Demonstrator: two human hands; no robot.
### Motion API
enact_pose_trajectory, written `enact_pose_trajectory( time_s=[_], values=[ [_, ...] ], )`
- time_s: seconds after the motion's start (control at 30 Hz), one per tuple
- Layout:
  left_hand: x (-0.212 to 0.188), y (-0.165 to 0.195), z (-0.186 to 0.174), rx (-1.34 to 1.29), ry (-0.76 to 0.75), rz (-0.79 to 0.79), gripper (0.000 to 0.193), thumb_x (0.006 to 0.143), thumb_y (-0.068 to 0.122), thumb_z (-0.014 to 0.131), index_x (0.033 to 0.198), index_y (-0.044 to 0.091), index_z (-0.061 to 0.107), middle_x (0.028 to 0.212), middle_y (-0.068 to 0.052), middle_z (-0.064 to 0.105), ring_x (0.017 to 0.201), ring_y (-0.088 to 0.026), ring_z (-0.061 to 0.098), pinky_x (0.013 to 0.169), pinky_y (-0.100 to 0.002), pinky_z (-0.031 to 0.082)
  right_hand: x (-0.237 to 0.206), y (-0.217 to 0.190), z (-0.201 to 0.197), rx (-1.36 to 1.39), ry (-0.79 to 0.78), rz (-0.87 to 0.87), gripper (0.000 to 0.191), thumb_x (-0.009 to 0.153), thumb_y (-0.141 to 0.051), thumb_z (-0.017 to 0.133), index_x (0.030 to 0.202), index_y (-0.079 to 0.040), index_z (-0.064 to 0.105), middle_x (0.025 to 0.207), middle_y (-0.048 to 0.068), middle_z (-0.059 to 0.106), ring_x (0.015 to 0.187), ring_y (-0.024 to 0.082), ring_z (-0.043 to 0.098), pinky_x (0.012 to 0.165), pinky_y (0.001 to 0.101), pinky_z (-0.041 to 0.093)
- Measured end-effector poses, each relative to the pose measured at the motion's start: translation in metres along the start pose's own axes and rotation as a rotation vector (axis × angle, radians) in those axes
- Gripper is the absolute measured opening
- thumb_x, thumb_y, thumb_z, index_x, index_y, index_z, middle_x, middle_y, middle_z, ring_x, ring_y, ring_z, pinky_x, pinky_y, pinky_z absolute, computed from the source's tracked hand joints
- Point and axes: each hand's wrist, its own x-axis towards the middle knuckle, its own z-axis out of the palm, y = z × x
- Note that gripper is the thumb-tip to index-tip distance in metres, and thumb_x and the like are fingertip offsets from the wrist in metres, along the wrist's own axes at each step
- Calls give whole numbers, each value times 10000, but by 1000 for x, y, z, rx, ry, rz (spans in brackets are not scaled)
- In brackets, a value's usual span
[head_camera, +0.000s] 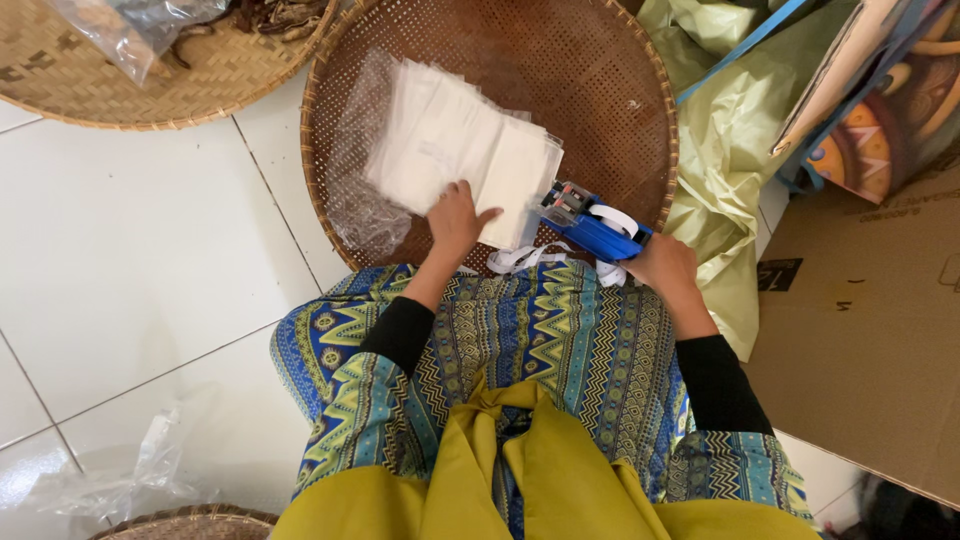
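The floor (130, 250) is glossy white tile with thin grey grout lines, filling the left half of the frame. On it, at upper centre, lies a round woven tray (600, 70) of brown cane, flat and open-meshed with a thick coiled rim. A second woven tray (60, 70), paler and tighter in weave, sits at upper left, holding a clear plastic bag (130, 25) and some dark dried pieces. A crumpled clear plastic wrapper (120, 470) lies on the tile at lower left, beside the rim of a third basket (190, 520). At right are a flat sheet of brown cardboard (860, 340), crinkled pale green paper (730, 170) and a colourful printed bag (890, 120).

The person sits with legs in patterned blue and green zigzag cloth (560, 340), a mustard yellow garment (540, 470) over the lap, and black sleeves.

Inside the brown tray rests a stack of flat white pouches (450, 140), soft and matte, partly lying on a clear film (355, 160). The left hand (455, 220) presses down on the near edge of the stack, fingers bent against the top pouch. The right hand (665, 270) is closed around the handle of a blue plastic label gun (590, 225), whose nose touches the right corner of the stack at the tray's lower right; a white paper strip (525, 258) curls from it.
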Motion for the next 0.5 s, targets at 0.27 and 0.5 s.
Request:
enact_pose_trajectory(
  time_s=[0.27, 0.5],
  values=[
    [0, -20, 32, -133, 77, -76, 299, 819, 363, 824, 772, 93, 706, 758, -134, 720, 727, -355, 709, 623, -493, 515, -16, -10, -25, 137, 2, 5, 580, 665, -528, 836, 1087, -132, 796, 939, 226, 756, 906, 435, 725, 818, 504, 578],
    [1, -20, 28, -122, 53, -113, 278, 805, 364, 828, 759, 114, 716, 736, -126, 721, 723, -348, 708, 610, -479, 516, -4, -34, -34, 310, 106, -118, 580, 661, -513, 854, 1111, -155, 781, 932, 214, 749, 896, 427, 720, 792, 503, 576]
  ],
)
